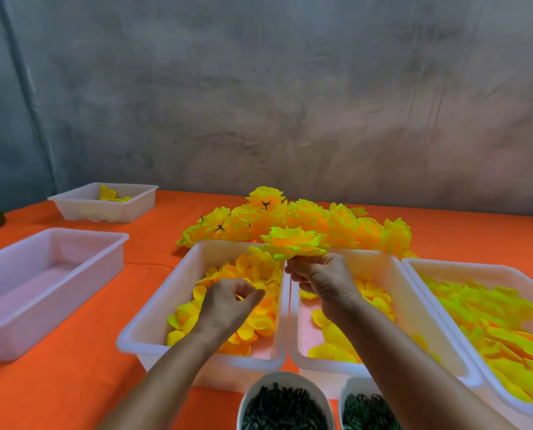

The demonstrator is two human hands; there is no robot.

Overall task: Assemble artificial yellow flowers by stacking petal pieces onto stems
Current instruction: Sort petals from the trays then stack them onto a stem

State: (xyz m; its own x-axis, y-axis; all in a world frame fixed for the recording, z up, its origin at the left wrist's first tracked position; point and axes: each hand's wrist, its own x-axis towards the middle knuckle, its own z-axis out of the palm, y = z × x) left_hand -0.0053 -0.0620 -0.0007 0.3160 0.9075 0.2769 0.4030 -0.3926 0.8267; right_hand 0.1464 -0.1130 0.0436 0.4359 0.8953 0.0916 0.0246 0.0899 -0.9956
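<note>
Two round white bowls sit at the near edge of the table, which is covered in orange cloth: the left bowl holds dark stem pieces and the right bowl holds dark green ring-like parts. Just beyond them three white tubs stand side by side, touching. The left tub is full of round yellow-orange petal pieces, and the left hand hovers low over them with its fingers curled and thumb meeting fingertips; whether it pinches a petal cannot be told. The middle tub holds flat yellow petals, and above its far left corner the right hand grips from below a partly built yellow flower, its fingers closed around the base under the spread petals. The right tub, at the right edge of the table, is heaped with greenish-yellow petal pieces. Toward the left edge stands a long white tray with nothing visible inside. Behind the tubs, near the far edge, lies a pile of finished flowers, some turned to show dark stem ends. At the far left corner a small white tub contains a few yellow pieces.
</note>
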